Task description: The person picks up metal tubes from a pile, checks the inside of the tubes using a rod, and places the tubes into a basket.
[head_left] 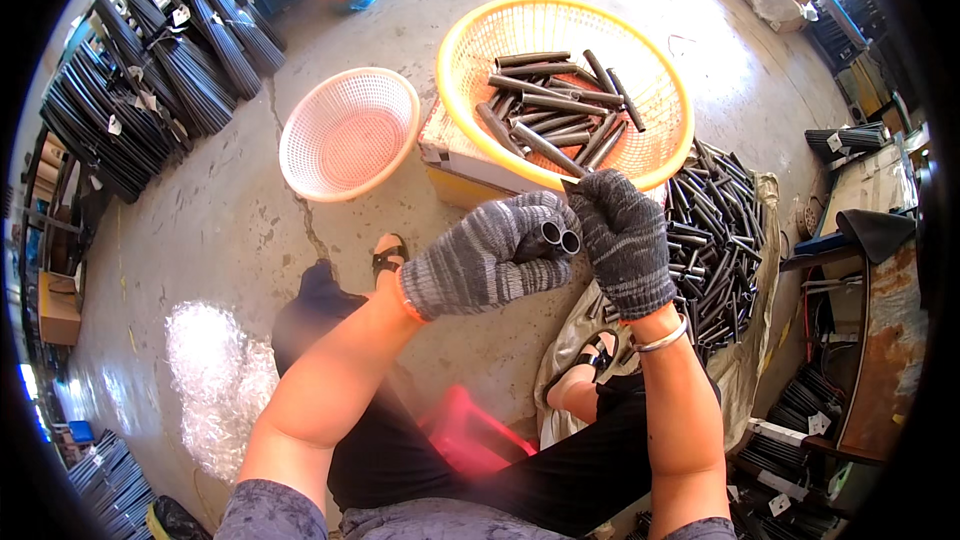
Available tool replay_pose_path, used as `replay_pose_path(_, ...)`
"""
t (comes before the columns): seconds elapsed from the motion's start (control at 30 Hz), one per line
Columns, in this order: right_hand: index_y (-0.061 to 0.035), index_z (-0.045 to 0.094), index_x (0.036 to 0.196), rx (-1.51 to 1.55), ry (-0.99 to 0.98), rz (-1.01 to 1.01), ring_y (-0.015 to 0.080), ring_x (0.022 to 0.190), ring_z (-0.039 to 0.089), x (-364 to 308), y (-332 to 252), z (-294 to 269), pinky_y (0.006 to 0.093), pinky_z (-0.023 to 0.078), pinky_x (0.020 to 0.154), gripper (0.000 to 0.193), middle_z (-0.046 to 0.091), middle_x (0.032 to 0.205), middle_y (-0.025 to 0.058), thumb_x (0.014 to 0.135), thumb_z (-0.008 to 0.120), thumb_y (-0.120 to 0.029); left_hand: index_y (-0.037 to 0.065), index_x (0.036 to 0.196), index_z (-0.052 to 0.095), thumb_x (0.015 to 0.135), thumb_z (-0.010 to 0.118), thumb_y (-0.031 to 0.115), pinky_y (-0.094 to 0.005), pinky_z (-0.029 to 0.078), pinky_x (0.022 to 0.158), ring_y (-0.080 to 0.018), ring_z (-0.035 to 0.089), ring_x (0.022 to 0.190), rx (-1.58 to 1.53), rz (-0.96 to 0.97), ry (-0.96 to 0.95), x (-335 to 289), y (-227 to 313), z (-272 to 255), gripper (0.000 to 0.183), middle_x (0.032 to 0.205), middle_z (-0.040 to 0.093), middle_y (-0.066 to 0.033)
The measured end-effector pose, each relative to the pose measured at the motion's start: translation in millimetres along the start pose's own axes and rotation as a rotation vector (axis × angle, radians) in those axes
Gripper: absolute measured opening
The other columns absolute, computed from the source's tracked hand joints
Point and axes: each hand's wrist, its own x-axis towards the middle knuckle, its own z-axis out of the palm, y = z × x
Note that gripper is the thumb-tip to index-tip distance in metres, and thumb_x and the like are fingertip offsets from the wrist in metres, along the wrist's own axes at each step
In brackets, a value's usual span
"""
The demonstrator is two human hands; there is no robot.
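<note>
My left hand (485, 255), in a grey striped knitted glove, is closed around short black metal tubes (549, 233); two round open ends face me. Right beside it, my right hand (628, 245) in a matching glove has its fingers pinched together. What they grip, if anything, is too hidden to make out. Both hands are in front of the near rim of a large orange plastic basket (684, 125). Inside that basket lie several dark tubes (560, 100), piled at different angles.
The basket rests on a cardboard box (440, 145). Loose tubes (715, 240) heap on a tan sack (768, 230) at right. A smaller pink basket (350, 135) stands left. Clear plastic wrap (220, 380) lies near left; bundled rods (190, 60) lean far left. A rusty-topped table (890, 350) stands right.
</note>
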Motion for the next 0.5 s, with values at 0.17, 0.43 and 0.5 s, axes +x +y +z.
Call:
replay_pose_path(0.17, -0.0048, 0.064, 0.087, -0.153, 0.090, -0.025, 0.0304, 0.067, 0.065, 2.2, 12.4, 1.1, 0.0362, 0.049, 0.061, 0.004, 0.063, 0.073, 0.0161, 0.083, 0.064, -0.005, 0.003, 0.102, 0.062, 0.077, 0.074, 0.003, -0.0302, 0.048, 0.083, -0.0164, 0.059, 0.092, 0.159, 0.093, -0.031, 1.5, 2.0, -1.1, 0.027, 0.099, 0.062, -0.0063)
replay_pose_path(0.43, -0.0037, 0.066, 0.090, 0.330, 0.259, 0.164, 0.0088, 0.077, 0.058, 18.4, 43.1, -66.9, 0.0239, 0.050, 0.072, 0.011, 0.067, 0.086, 0.0013, 0.083, 0.062, 0.005, 0.005, 0.096, 0.063, 0.083, 0.068, 0.000, -0.0243, 0.048, 0.077, -0.0107, 0.058, 0.087, -0.385, -0.137, 0.113, 3.2, -3.6, -3.2, 0.015, 0.098, 0.064, -0.0043)
replay_pose_path(0.5, -0.0027, 0.066, 0.089, 0.269, 0.250, 0.195, 0.0082, 0.075, 0.057, 22.1, 37.0, -67.0, 0.0232, 0.049, 0.071, 0.012, 0.065, 0.083, 0.0007, 0.082, 0.062, 0.006, 0.004, 0.099, 0.065, 0.084, 0.067, 0.002, -0.0235, 0.048, 0.076, -0.0091, 0.058, 0.084, -0.351, -0.275, 0.193, 2.9, 2.5, -7.6, 0.015, 0.097, 0.065, -0.0031)
